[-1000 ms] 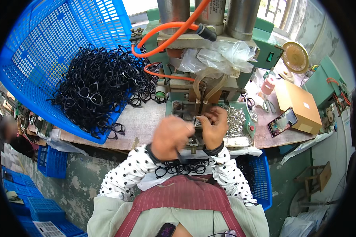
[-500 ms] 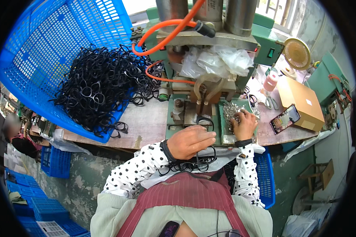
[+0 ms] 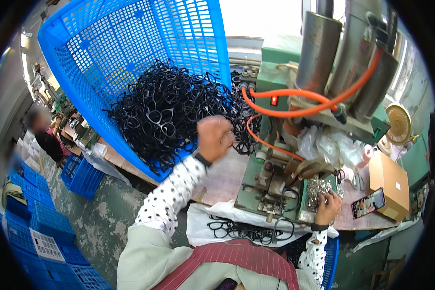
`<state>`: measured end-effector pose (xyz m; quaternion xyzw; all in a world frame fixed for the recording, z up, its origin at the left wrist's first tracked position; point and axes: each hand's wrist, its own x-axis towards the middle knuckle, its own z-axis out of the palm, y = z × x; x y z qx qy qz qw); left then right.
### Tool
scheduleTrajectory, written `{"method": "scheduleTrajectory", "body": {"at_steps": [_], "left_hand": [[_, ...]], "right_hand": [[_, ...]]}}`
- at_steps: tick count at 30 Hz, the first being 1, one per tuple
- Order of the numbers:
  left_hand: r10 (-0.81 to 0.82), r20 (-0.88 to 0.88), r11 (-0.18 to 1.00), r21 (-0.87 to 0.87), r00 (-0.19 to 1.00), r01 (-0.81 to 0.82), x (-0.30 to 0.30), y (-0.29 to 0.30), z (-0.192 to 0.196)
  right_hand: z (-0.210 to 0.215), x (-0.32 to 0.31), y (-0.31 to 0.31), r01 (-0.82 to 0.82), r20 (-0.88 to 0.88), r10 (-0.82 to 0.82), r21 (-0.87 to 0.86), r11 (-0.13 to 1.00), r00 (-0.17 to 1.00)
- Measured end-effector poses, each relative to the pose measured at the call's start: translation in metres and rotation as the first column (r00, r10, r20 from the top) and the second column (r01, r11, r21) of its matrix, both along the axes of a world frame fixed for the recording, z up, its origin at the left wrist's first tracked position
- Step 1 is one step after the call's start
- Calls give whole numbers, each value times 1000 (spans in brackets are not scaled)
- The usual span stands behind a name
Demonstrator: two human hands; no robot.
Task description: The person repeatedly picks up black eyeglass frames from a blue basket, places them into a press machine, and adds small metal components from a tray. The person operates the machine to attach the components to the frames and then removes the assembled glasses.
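My left hand (image 3: pixel 215 139) is raised at the right side of a large heap of black eyeglass frames (image 3: pixel 162 123). Motion smears its fingers, and whether it holds anything is not visible. Over a tray of small shiny metal parts (image 3: pixel 318 187), my right hand (image 3: pixel 327 208) has its fingers bent together with the tips down among the pieces. What they pinch is hidden. One black eyeglass frame (image 3: pixel 283 229) hangs at the front of the green press (image 3: pixel 249 189), left of that tray. Several more black frames (image 3: pixel 227 228) lie on white cloth at my lap.
A big blue basket (image 3: pixel 99 121) holds the heap, tilted on the table. Orange hoses (image 3: pixel 299 114) loop before the press cylinders. At right are a phone (image 3: pixel 368 203), a cardboard box (image 3: pixel 386 179) and scissors (image 3: pixel 357 181). Blue crates (image 3: pixel 50 227) and another person (image 3: pixel 46 137) are at left.
My left hand has gone from the front of the press up and left to the heap of frames. My right hand stays at the metal parts. The view has turned left.
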<state>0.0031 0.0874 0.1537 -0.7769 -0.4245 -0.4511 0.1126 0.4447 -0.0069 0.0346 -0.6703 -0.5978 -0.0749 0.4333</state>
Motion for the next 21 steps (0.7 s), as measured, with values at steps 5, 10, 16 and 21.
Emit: {"method": "scheduleTrajectory", "body": {"at_steps": [5,10,16,21], "left_hand": [[693,-457,322,-496,558,-806,-89,96,41],[680,-354,314,-650,642,-692,-131,140,13],[281,-223,749,-558,933,-358,-94,124,-59],[220,-236,906,-311,946,-288,-41,85,-111]], "right_hand": [[6,-2,-6,-50,-137,57,52,997,989],[4,1,-9,-4,-168,3,-7,1000,986],[0,1,-6,41,-238,-29,45,998,971],[4,-2,-4,38,-126,-32,49,998,991]]}}
